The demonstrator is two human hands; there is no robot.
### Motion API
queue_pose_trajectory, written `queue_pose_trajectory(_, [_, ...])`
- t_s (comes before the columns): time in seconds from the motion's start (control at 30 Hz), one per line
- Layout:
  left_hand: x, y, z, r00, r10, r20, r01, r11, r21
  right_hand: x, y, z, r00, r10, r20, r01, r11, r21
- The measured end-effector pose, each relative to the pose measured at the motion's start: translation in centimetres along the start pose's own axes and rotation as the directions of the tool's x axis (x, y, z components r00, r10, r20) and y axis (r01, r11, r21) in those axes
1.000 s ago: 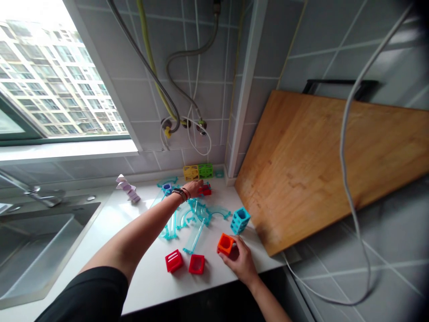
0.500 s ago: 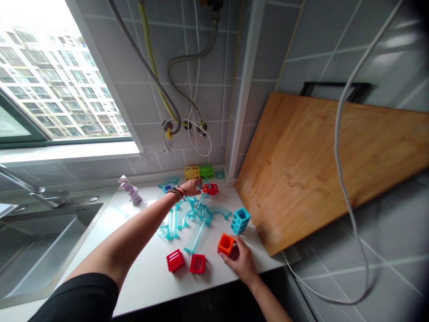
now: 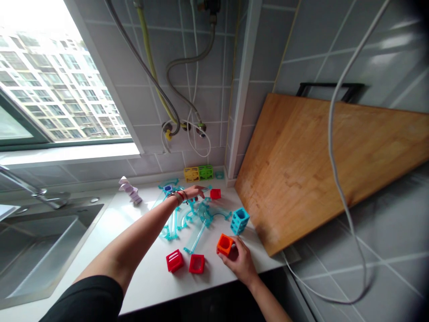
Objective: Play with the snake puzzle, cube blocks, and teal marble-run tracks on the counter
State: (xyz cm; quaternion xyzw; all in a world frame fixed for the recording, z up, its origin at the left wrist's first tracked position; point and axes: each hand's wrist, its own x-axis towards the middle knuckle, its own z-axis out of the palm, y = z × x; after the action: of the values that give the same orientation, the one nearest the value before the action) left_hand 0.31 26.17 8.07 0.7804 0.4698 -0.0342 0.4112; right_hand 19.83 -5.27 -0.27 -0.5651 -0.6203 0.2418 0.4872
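Note:
My right hand [image 3: 239,259] grips an orange cube block [image 3: 225,244] with a round hole, close to the counter's front edge. Over the heap of clear turquoise track pieces [image 3: 201,213] reaches my left hand [image 3: 194,192], open, its fingers apart and nothing visible in them. Just right of its fingertips lies a small red block [image 3: 215,193]. Behind the orange block stands a turquoise block tower [image 3: 240,221]. To the left of the right hand sit a slotted red cube [image 3: 174,260] and another red cube [image 3: 197,264]. A blue piece [image 3: 168,188] lies by my left wrist.
Yellow blocks [image 3: 191,174] and green blocks [image 3: 205,172] line the back wall. A pale purple stack [image 3: 130,191] stands near the sink [image 3: 50,250]. On the right leans a large wooden board [image 3: 328,165], with a white cable [image 3: 331,134] hanging in front.
My left hand has drawn back slightly from the red block at the back and its fingers have spread. That block has shifted and turned. My right hand keeps holding the orange block.

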Motion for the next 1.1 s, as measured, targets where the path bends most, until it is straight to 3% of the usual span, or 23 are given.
queue_pose_trajectory(0.2, [-0.3, 0.2, 0.1, 1.0, -0.027, -0.013, 0.028, 0.998, 0.055, 0.0, 0.1, 0.0, 1.0, -0.008, -0.013, 0.008, 1.0, -0.005])
queue_pose_trajectory(0.5, [-0.5, 2.1, 0.9, 0.978, 0.063, -0.201, 0.003, 0.951, 0.31, -0.1, 0.8, 0.4, 1.0, 0.017, -0.023, -0.016, 1.0, 0.014])
queue_pose_trajectory(0.8, [-6.2, 2.5, 2.2, 0.945, 0.159, -0.284, 0.007, 0.861, 0.508, -0.6, 1.6, 0.8, 0.993, 0.069, -0.091, -0.061, 0.994, 0.089])
queue_pose_trajectory(1.1, [-10.3, 1.9, 4.7, 0.914, 0.25, -0.321, 0.027, 0.75, 0.661, -0.7, 1.9, 1.0, 0.997, 0.023, -0.075, -0.024, 1.0, -0.006])
